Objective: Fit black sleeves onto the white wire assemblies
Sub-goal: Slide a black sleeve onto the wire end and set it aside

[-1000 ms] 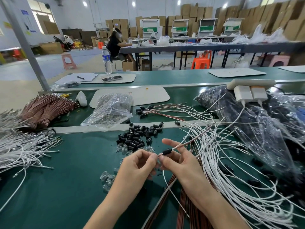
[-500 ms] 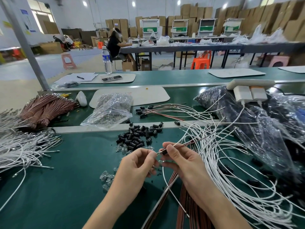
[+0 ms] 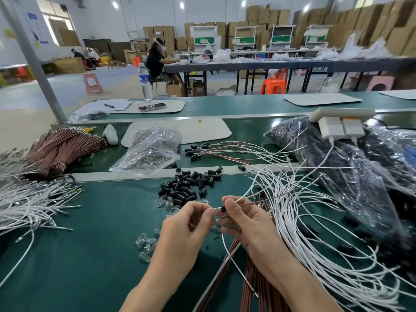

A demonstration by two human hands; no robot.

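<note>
My right hand (image 3: 242,224) pinches a small black sleeve (image 3: 222,208) with a white and a brown wire running out of it to the right. My left hand (image 3: 189,224) meets it fingertip to fingertip and pinches something tiny and clear at the sleeve's open end. Just beyond my hands lies a pile of loose black sleeves (image 3: 189,185) on the green bench. A big fan of white wires (image 3: 315,233) spreads to the right. Finished assemblies with black sleeves (image 3: 202,152) lie further back.
Small clear bulbs (image 3: 146,243) are scattered left of my left wrist. White wire bundles (image 3: 29,206) and brown wire bundles (image 3: 60,149) lie at the left. Brown wires (image 3: 252,287) run under my right forearm. Plastic bags (image 3: 153,149), (image 3: 337,176) sit behind.
Both hands have drawn closer together and lifted slightly. The sleeve, earlier held out on the right fingertips, now sits between the fingertips of both hands.
</note>
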